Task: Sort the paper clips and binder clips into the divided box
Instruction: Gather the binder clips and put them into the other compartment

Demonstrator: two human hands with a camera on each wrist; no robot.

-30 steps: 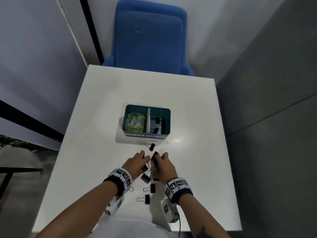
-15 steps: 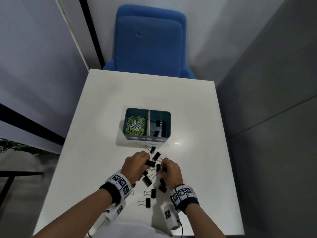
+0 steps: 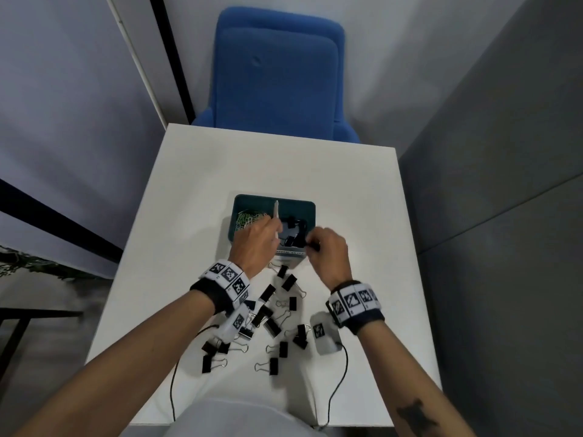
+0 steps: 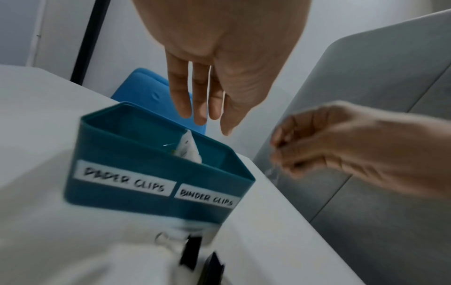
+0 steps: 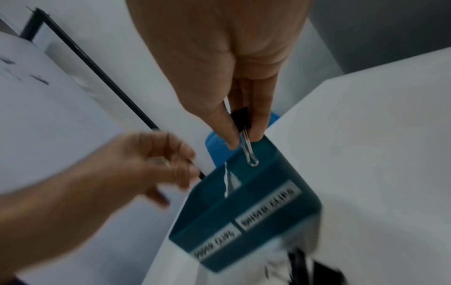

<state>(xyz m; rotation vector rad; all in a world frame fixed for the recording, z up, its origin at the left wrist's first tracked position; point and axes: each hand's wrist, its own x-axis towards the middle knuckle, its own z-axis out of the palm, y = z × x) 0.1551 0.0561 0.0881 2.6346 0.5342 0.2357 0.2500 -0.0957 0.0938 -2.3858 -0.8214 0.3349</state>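
My right hand (image 3: 328, 253) pinches one black binder clip (image 5: 240, 117) between thumb and fingers, its wire handles hanging down over the right compartment of the teal divided box (image 3: 310, 212); that is a grasping grip, seen plainly in the right wrist view. My left hand (image 3: 254, 244) hangs over the box near the white divider (image 3: 276, 212), fingers straight and pointing down, its grip released and holding nothing that I can see. The box stands on the white worktop (image 3: 195, 190), its near wall labelled "PAPER CLIPS" (image 4: 124, 180) on the left and "BINDER CLIPS" (image 4: 206, 198) on the right; coloured paper clips (image 3: 246, 217) lie in the left compartment, several black binder clips (image 3: 291, 231) in the right one. More loose binder clips (image 3: 277, 323) lie scattered on the worktop between my wrists and near my body, just short of the box; a few touch each other, others lie apart. A blue chair (image 3: 277, 74) stands at the far edge of the worktop; a marked band (image 3: 228, 275) wraps each wrist.
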